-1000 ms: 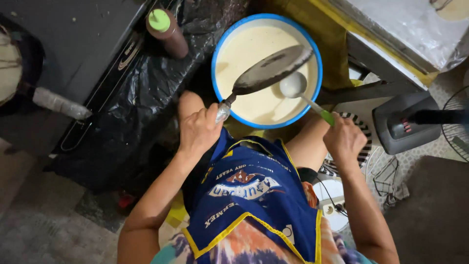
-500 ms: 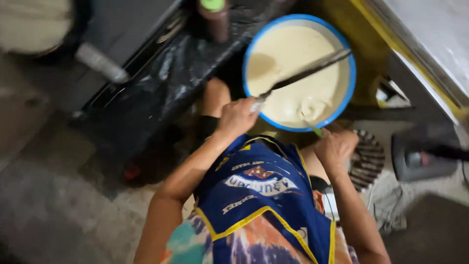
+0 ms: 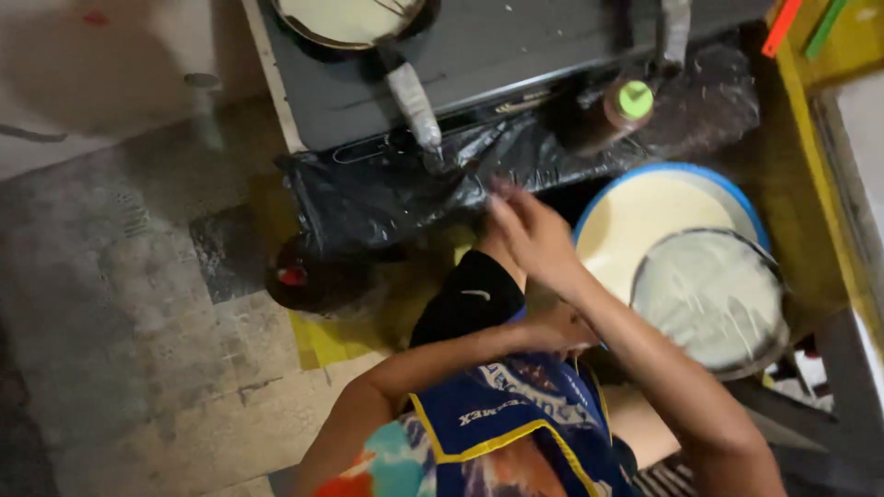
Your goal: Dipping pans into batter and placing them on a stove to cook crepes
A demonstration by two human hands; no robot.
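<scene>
My left hand (image 3: 560,328) is closed on what seems to be the handle of a round pan (image 3: 714,299); my right forearm hides the grip itself. The pan is coated with pale batter and hangs tilted over the right part of a blue-rimmed bowl (image 3: 645,207) of batter. My right hand (image 3: 527,230) crosses above the left one. It is stretched toward the black plastic sheet (image 3: 396,184) at the stove's front, blurred, fingers apart, with nothing seen in it.
On the dark stove top (image 3: 516,55) sits a second pan (image 3: 345,18) with batter, its wrapped handle (image 3: 412,99) pointing at me. A brown bottle with a green cap (image 3: 626,106) stands behind the bowl. A dark round object (image 3: 308,276) lies on the floor.
The view has swung left toward the stove. The pan has turned from edge-on to batter-coated face up over the bowl. My right hand has left the ladle and reached up toward the stove.
</scene>
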